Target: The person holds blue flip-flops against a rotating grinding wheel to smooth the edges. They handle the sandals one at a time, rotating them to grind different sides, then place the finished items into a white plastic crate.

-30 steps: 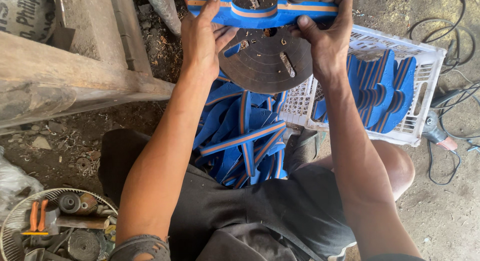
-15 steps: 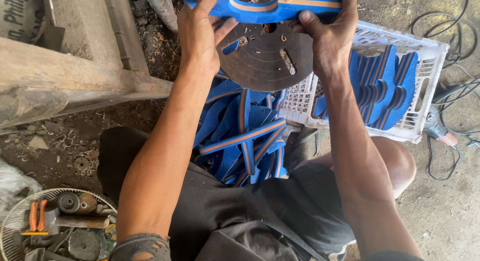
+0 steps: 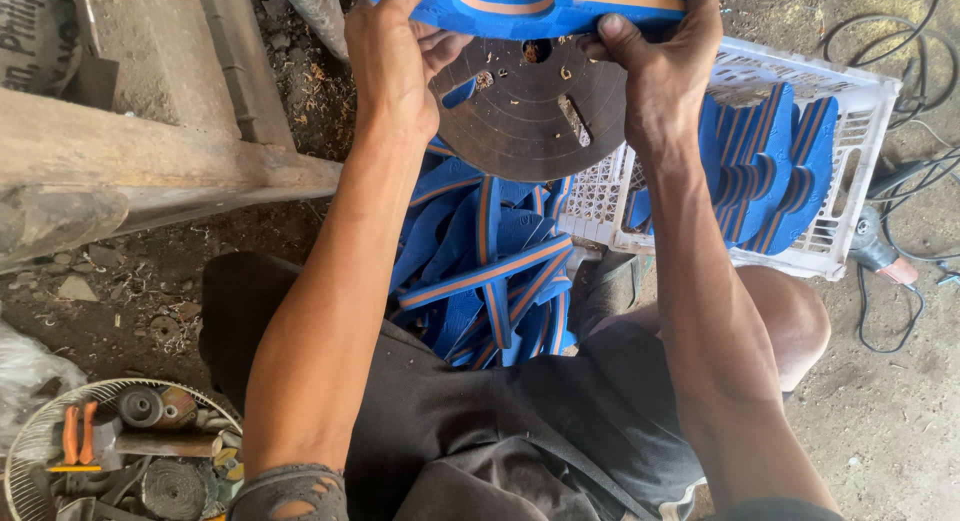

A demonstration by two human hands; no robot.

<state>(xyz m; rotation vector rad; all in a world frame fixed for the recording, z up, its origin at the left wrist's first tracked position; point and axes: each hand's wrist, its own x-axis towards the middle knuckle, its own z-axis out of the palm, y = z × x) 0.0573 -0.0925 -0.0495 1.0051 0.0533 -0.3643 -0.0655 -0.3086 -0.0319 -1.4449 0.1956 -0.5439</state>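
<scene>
My left hand and my right hand both grip a blue sandal sole with an orange stripe at the top edge of the view, one hand at each end. Directly under it sits a round dark metal disc with slots and a centre hole, dusted with shavings. Below the disc, between my knees, lies a heap of blue and orange sandal straps. The upper side of the sole is cut off by the frame.
A white plastic crate at the right holds several more blue soles. Wooden beams run along the left. A wire fan guard with tools lies at the bottom left. Black cables and a power tool lie at the right.
Both hands have shifted slightly up and away with the sole; more of the metal disc shows beneath it now.
</scene>
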